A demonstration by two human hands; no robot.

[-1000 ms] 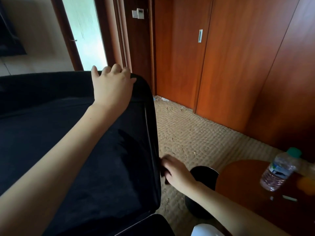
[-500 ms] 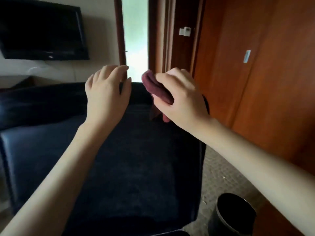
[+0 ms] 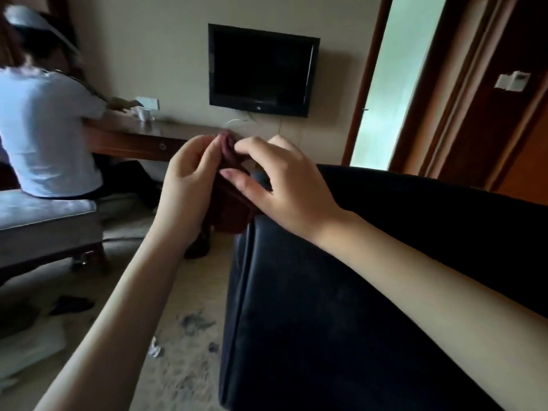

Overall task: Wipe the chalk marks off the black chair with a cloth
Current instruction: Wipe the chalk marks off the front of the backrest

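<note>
So right now I've got the dark maroon cloth [image 3: 228, 213] up between both hands, a bit above the centre of my view, toward 12 o'clock. It's hanging just off the top corner of the black leather chair [image 3: 326, 307], which fills everything from 3 to 6 o'clock. My left hand [image 3: 189, 176] is pinching the bunched top edge between the thumb and the first fingers, with the rest curled in loosely. My right hand [image 3: 284, 185] has the index fingertip on that same bunch and the thumb stretched along the cloth below it, so it's pinching too. My right forearm crosses over the chair's top edge.

I'd say this is the re-folding bit, getting a usable pad before rubbing. A few tips, for what they're worth:
- fold it flat, not into a ball, so a broad clean face meets the leather
- keep one hand free to steady the chair
- wipe in one direction so the chalk lifts and doesn't smear
- turn to a fresh face once it goes dusty

Honestly I can't spot any chalk marks on the chair from here, since it's dark and a bit blurry, so I'd look closely along the seams and the corner first.

Background stuff: black flat TV [image 3: 261, 69] on the wall at 12 o'clock, someone in a white shirt [image 3: 44, 129] at a wooden desk [image 3: 142, 140] around 10 o'clock.
</note>
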